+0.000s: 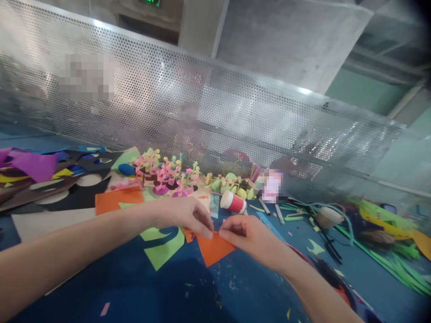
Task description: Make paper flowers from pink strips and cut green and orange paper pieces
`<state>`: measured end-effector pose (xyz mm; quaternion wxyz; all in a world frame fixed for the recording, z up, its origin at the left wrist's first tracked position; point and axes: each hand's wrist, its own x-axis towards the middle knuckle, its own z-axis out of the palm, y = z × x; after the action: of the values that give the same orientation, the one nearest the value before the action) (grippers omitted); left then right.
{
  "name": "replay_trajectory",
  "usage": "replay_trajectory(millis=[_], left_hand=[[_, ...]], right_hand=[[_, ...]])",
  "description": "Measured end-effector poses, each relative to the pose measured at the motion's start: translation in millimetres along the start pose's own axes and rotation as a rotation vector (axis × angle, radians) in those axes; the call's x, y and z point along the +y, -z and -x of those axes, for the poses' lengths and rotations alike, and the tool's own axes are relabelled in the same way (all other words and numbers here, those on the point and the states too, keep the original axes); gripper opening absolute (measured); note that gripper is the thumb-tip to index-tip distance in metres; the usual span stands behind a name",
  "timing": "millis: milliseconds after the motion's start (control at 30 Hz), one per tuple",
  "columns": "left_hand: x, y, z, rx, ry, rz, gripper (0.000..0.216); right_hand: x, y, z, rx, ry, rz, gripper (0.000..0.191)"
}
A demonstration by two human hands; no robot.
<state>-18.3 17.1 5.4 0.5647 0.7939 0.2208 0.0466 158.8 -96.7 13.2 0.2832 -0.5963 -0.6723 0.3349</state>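
Two hands meet near the middle of the view over a blue surface point(128, 287) strewn with paper scraps. The left hand point(183, 215) comes in from nine o'clock, its fingertips pinched on the top edge of an orange paper piece point(213, 249). The right hand point(251, 235) comes in from four o'clock and pinches the same edge just beside the left, so both hands are clamped on the paper with their fingertips almost touching. The paper hangs below the fingers, a corner pointing toward six o'clock, close over the surface; whether it touches the surface I cannot tell.

At eight o'clock from the paper lies a light green cut-out point(163, 244), flat on the surface. At twelve o'clock, just beyond the hands, a red and white cup point(233, 202) lies on its side. Further out at eleven o'clock stand small pink and green paper flowers point(168, 172), and at ten o'clock lies an orange sheet point(118, 199). Far out at nine o'clock is a heap of purple, black and yellow sheets point(37, 172). At three o'clock, well apart from the hands, lie green paper strips point(387, 258). A perforated metal screen point(208, 107) stands along the far edge of the surface.
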Motion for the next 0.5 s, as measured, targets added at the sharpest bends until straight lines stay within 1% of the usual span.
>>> replay_trajectory(millis=[167,367,433,500], left_hand=[[1.0,-0.5,1.1,-0.044,0.008,0.035,0.024],[1.3,0.3,-0.4,-0.041,0.045,0.032,0.021],[2.3,0.7,-0.2,-0.033,0.045,0.025,0.018],[2.9,1.3,0.0,-0.022,0.034,0.021,0.016]], right_hand=[[-1.6,0.3,0.5,0.005,0.017,-0.02,0.009],[-1.0,-3.6,-0.1,0.004,0.018,-0.071,0.006],[-1.8,-3.4,0.9,-0.011,0.017,-0.068,0.009],[-2.8,-1.4,2.0,-0.015,0.022,-0.017,0.016]])
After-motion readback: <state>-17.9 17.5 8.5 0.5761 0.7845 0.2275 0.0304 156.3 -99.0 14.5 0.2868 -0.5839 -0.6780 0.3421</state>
